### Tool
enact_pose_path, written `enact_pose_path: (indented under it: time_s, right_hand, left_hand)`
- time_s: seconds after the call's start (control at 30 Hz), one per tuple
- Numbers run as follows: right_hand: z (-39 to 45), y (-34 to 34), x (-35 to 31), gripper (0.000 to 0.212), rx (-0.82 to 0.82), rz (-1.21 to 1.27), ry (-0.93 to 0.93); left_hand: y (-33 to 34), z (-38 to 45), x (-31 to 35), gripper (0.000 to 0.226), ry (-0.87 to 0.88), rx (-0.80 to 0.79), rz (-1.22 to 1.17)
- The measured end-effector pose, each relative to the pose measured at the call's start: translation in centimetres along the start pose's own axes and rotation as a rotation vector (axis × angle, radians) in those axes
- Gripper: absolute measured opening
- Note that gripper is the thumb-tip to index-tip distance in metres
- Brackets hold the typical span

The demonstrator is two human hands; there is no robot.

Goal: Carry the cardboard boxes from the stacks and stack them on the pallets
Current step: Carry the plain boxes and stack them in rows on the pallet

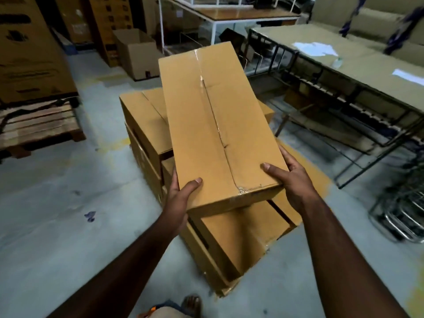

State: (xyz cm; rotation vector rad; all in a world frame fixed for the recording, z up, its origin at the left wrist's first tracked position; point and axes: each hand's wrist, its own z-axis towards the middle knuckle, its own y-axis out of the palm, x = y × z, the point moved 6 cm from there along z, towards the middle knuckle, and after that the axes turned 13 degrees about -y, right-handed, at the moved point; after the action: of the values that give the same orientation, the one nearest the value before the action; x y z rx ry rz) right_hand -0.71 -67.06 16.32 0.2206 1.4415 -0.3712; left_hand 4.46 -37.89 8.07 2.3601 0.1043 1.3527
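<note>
I hold a long brown cardboard box [215, 125], taped along its top seam, lifted above a low stack of similar boxes [231, 235] on the floor. My left hand [181, 198] grips its near left corner, thumb on top and fingers underneath. My right hand [291, 177] grips the near right corner the same way. Part of the stack is hidden under the held box. A wooden pallet [39, 127] carrying large printed cartons [29, 53] stands at the left.
A long table [358, 72] covered in cardboard runs along the right, with a metal rack under it and a metal trolley frame [403, 216] beside it. An open carton [135, 51] and a white-framed table [229, 14] stand at the back. My foot [190, 304] shows below.
</note>
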Motion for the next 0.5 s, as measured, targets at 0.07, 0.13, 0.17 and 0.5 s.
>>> enact_pose_path:
  time_s: [0.07,0.13,0.17,0.5]
  right_hand:
    - [0.7,-3.2,0.7,0.086,0.011,-0.002,0.022]
    - [1.7,-6.4,1.5,0.089,0.000,0.011,0.026]
    - [2.2,-7.9,2.1,0.091,-0.005,0.016,0.030]
    - [9.5,-28.2,5.2,0.069,-0.159,0.029,-0.024]
  left_hand:
    - [3.0,0.4,-0.8,0.093,-0.014,0.007,0.028]
    - [6.1,0.9,-1.8,0.094,-0.019,0.021,0.054]
    - [7.5,1.1,-2.4,0.093,-0.017,0.024,0.063]
    - [27.9,5.1,-10.3,0.080,0.047,0.127,0.033]
